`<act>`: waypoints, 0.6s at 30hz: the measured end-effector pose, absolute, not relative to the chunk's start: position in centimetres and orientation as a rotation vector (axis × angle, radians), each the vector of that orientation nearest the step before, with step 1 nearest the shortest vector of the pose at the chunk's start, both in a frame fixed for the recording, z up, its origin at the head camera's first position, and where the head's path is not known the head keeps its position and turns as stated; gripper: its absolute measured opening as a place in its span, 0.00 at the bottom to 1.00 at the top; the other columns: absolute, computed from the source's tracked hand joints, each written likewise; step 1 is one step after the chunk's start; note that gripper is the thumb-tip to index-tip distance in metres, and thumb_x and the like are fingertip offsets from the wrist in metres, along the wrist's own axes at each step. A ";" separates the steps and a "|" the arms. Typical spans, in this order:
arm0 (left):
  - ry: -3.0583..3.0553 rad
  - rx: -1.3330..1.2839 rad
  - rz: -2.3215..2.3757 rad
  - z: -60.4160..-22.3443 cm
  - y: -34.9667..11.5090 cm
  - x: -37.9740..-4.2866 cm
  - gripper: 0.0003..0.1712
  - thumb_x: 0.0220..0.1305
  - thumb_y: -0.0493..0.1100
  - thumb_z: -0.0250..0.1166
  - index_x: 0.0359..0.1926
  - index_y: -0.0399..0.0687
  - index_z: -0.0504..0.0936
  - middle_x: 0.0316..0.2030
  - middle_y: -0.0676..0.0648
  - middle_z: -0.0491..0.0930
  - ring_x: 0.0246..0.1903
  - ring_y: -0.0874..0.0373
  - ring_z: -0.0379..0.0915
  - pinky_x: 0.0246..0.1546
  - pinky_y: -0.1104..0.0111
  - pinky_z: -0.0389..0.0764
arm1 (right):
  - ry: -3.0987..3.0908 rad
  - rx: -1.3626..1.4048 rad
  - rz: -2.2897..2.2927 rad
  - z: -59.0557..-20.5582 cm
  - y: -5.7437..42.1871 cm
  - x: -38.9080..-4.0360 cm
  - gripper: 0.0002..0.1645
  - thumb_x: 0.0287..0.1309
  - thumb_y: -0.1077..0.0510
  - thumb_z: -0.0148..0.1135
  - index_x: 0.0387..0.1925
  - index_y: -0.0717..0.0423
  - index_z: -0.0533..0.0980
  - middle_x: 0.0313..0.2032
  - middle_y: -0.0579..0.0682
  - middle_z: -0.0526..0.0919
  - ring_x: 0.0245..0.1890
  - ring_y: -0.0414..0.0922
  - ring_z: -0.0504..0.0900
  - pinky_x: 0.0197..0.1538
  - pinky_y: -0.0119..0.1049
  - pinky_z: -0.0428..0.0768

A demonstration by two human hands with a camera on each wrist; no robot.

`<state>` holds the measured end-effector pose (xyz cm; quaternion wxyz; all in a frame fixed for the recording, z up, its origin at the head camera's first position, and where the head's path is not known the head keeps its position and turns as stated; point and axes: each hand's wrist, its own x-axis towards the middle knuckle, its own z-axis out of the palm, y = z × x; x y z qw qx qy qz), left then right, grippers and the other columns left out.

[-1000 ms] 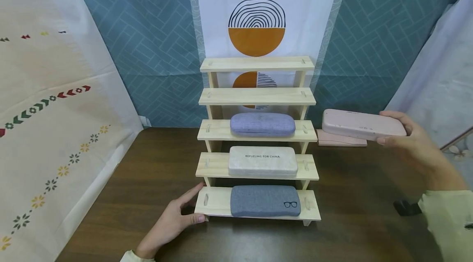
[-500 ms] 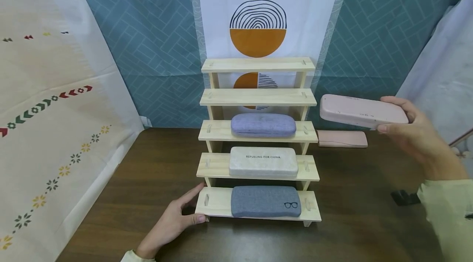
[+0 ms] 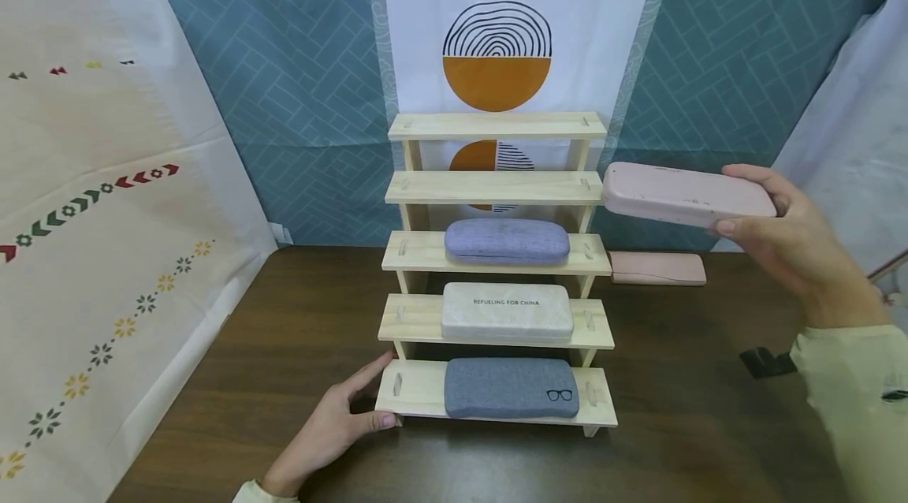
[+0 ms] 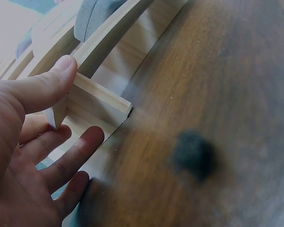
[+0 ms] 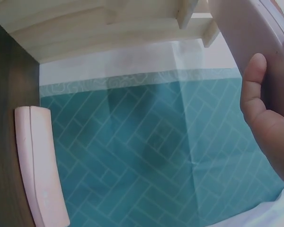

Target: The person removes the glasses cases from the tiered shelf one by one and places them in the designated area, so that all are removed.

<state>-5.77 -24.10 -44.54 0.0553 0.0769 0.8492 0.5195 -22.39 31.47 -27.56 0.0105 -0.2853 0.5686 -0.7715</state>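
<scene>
Up in the air, right of the tiered wooden rack [image 3: 496, 188], my right hand [image 3: 773, 207] grips a pink glasses case [image 3: 681, 191] by its right end. The case's left end appears level with the second tier from the top. My left hand [image 3: 333, 428] holds the left end of the rack's lowest tier, thumb at the front corner and index finger farther back. On the lower tiers lie a purple glasses case [image 3: 507, 241], a white case [image 3: 507, 311] lettered "REFUELING FOR CHINA", and a grey-blue case [image 3: 511, 388] with a small glasses print.
Another pink case [image 3: 658, 268], flatter, lies on the dark wooden table [image 3: 298, 314] right of the rack. Behind the rack hangs a teal and white cloth [image 3: 305, 77]. A pale embroidered cloth [image 3: 106, 251] borders the left side.
My right hand has lifted the pink glasses case and shifted it slightly left, uncovering more of the flatter pink case below. My left hand stays at the rack.
</scene>
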 end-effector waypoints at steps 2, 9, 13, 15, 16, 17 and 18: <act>2.580 0.225 1.573 -44.5 -24.1 -5.8 0.49 0.54 0.51 0.78 0.75 0.58 0.67 0.70 0.48 0.68 0.65 0.50 0.66 0.62 0.59 0.67 | 1.783 -0.887 -2.399 -27.2 31.0 -22.5 0.40 0.58 0.87 0.46 0.70 0.65 0.62 0.62 0.59 0.64 0.52 0.49 0.72 0.46 0.37 0.83; 2.588 0.215 1.569 -44.5 -24.1 -5.8 0.49 0.53 0.52 0.78 0.75 0.61 0.67 0.70 0.48 0.68 0.67 0.49 0.63 0.64 0.54 0.65 | 1.759 -0.906 -2.386 -26.0 29.0 -23.1 0.39 0.60 0.85 0.46 0.71 0.65 0.61 0.63 0.61 0.62 0.53 0.51 0.70 0.47 0.38 0.83; 2.585 0.216 1.574 -44.5 -24.1 -5.8 0.49 0.53 0.51 0.78 0.75 0.60 0.67 0.70 0.48 0.68 0.67 0.50 0.64 0.64 0.55 0.66 | 1.676 -0.934 -2.418 -25.5 27.9 -23.8 0.37 0.59 0.86 0.45 0.69 0.66 0.63 0.62 0.61 0.63 0.53 0.51 0.70 0.47 0.39 0.83; 2.577 0.218 1.580 -44.5 -24.1 -5.8 0.49 0.53 0.51 0.78 0.75 0.59 0.67 0.70 0.47 0.68 0.65 0.50 0.66 0.63 0.57 0.66 | 1.655 -0.930 -2.438 -25.3 27.5 -24.0 0.36 0.59 0.85 0.45 0.68 0.66 0.64 0.62 0.60 0.63 0.52 0.51 0.70 0.47 0.39 0.83; 2.575 0.217 1.580 -44.5 -24.1 -5.8 0.49 0.53 0.51 0.78 0.75 0.59 0.67 0.70 0.47 0.69 0.65 0.50 0.66 0.62 0.58 0.67 | 1.660 -0.929 -2.439 -25.1 27.2 -24.1 0.36 0.60 0.85 0.45 0.68 0.66 0.64 0.62 0.60 0.63 0.52 0.51 0.70 0.47 0.38 0.83; 2.571 0.218 1.582 -44.5 -24.1 -5.8 0.49 0.54 0.51 0.78 0.75 0.58 0.67 0.69 0.47 0.69 0.64 0.50 0.67 0.62 0.59 0.67 | 1.665 -0.926 -2.442 -25.0 27.0 -24.2 0.35 0.60 0.85 0.46 0.68 0.66 0.64 0.62 0.60 0.63 0.52 0.51 0.70 0.47 0.38 0.83; 2.567 0.220 1.586 -44.5 -24.2 -5.8 0.49 0.54 0.50 0.78 0.75 0.58 0.67 0.69 0.46 0.69 0.63 0.51 0.68 0.61 0.59 0.68 | 1.677 -0.920 -2.441 -24.9 26.8 -24.4 0.35 0.60 0.85 0.46 0.68 0.65 0.65 0.62 0.60 0.63 0.52 0.51 0.70 0.47 0.38 0.83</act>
